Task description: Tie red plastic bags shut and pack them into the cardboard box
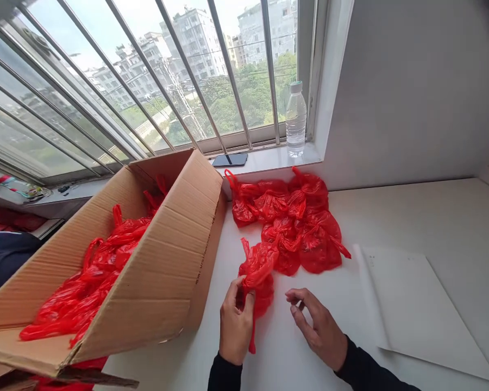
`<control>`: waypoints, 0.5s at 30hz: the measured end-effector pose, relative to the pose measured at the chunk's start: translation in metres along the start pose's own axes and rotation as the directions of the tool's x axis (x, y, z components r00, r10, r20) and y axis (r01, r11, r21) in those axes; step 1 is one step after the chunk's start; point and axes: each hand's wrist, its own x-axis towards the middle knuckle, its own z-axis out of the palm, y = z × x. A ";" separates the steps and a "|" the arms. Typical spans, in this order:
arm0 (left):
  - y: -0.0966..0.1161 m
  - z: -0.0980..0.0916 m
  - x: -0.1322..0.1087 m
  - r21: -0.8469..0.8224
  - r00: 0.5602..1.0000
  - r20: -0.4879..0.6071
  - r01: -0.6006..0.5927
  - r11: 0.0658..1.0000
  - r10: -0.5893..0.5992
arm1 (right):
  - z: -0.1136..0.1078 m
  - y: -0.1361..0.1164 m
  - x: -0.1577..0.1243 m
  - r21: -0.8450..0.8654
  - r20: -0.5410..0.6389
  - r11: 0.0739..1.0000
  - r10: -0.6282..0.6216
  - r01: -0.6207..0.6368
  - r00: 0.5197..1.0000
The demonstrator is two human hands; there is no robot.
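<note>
My left hand (237, 326) is closed on a red plastic bag (261, 271), thumb and fingers gripping its gathered part. One strip of that bag hangs down beside my wrist, and what is inside cannot be made out. To its right, my right hand (318, 328) is held over the white table with fingers curved and apart, holding nothing. Just beyond both hands lies a group of several knotted red bags (283, 239). At the left, an open cardboard box (163, 266) holds a heap of more red bags (101, 271).
A white sheet (427, 315) lies on the table (391, 217) at the right. On the window sill are a phone (230, 159) and a water bottle (296, 122). Metal bars cross the window. A dark sleeve (8, 258) of another person shows at the far left.
</note>
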 end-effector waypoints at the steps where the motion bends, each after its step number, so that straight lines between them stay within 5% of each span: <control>1: 0.001 0.004 -0.012 -0.009 1.000 0.025 0.006 1.000 -0.006 | -0.004 -0.004 0.003 -0.005 -0.014 1.000 0.004 -0.004 1.000; 7: 0.000 0.022 -0.057 0.035 0.972 0.204 -0.127 0.991 0.117 | -0.022 -0.023 0.020 -0.040 -0.052 0.994 0.101 -0.103 0.994; 15: 0.012 0.017 -0.053 0.034 0.990 0.137 0.014 0.999 -0.018 | -0.032 -0.054 0.038 0.027 -0.043 0.999 0.027 -0.026 0.999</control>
